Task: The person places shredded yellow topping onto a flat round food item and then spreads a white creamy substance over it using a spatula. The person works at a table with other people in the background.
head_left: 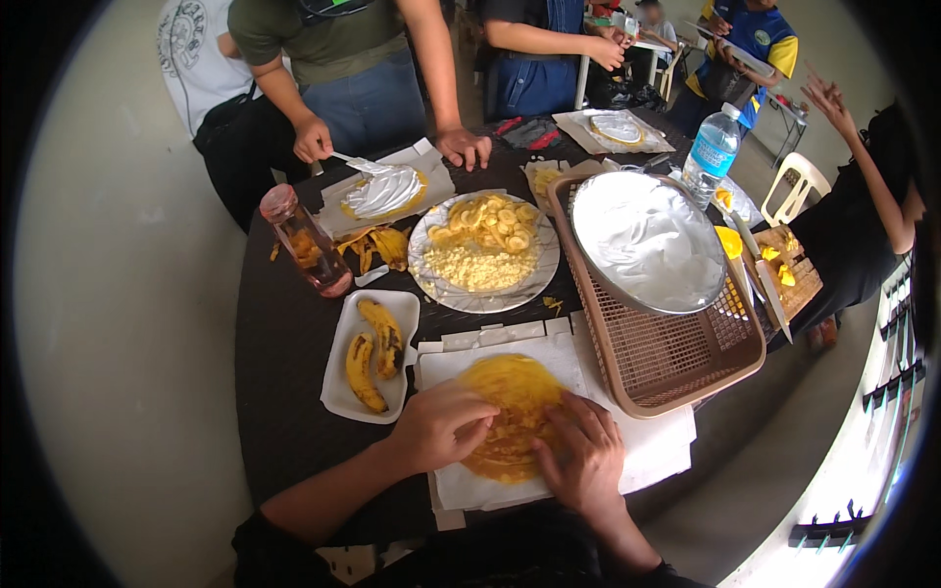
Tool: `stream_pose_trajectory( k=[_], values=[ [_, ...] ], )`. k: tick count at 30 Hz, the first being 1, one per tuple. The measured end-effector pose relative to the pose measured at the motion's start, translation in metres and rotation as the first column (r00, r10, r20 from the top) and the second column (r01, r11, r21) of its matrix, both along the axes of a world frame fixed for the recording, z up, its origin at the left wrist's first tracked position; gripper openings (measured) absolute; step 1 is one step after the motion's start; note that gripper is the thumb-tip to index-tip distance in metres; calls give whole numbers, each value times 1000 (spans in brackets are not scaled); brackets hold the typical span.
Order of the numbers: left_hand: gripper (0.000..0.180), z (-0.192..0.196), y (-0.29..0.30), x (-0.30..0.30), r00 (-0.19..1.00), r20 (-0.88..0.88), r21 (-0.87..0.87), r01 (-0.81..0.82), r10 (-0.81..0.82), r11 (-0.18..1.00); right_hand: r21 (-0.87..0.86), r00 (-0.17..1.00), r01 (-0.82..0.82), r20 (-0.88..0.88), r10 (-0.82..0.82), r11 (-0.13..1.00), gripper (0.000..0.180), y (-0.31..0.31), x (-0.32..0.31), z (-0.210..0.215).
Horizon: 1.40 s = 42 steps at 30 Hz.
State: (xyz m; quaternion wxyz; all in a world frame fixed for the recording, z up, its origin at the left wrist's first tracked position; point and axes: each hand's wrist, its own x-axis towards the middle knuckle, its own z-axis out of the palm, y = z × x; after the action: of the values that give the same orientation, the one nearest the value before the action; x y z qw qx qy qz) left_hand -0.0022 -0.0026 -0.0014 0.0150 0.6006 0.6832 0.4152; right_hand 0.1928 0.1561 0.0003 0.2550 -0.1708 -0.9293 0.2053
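Observation:
A round yellow crepe (515,377) with browned patches lies on white paper (637,446) in front of me. Over its left edge is my left hand (441,421), closed with the fingers curled and the thumb against them; whatever they pinch, if anything, is hidden. My right hand (585,451) rests open on the crepe's right side, fingers apart. Beyond the paper stands a marbled plate (431,279) of sliced bananas (500,220) and crumbled pale yellow bits (480,267). A white foam tray (338,387) holding two spotted bananas (361,372) sits left of the crepe.
To the right, a bowl of white cream (647,240) rests on a brown basket (667,353). Beyond are a water bottle (712,157), a knife (772,299) and a cutting board (799,279). A pink-lidded bottle (306,245) stands left. Across the table, a person's hand (314,139) spreads cream.

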Motion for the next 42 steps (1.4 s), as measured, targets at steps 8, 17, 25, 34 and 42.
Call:
stream_pose_trajectory(
  k=[8, 17, 25, 34, 42],
  values=[
    [18, 2, 0, -2, 1000, -17, -15, 2, -2, 1000, -1, 1000, -9, 16, 9, 1000, 42, -1, -1, 1],
    [18, 4, 2, 0, 999, -33, -21, 1, -2, 1000, -23, 1000, 1, 13, -1, 1000, 40, 0, 0, 1],
    [18, 4, -1, 0, 1000, -23, -40, -5, 4, 999, -36, 1000, -7, 18, 7, 999, 42, -1, 1, 4],
    [17, -2, -1, -1, 996, -74, -24, -58, 56, 998, -12, 999, -38, -15, 38, 999, 40, 1, 1, 1],
    [13, 3, 3, 0, 997, -72, -12, -35, 34, 999, 8, 996, 80, -30, -80, 997, 57, -4, 1, 7]
  ],
)
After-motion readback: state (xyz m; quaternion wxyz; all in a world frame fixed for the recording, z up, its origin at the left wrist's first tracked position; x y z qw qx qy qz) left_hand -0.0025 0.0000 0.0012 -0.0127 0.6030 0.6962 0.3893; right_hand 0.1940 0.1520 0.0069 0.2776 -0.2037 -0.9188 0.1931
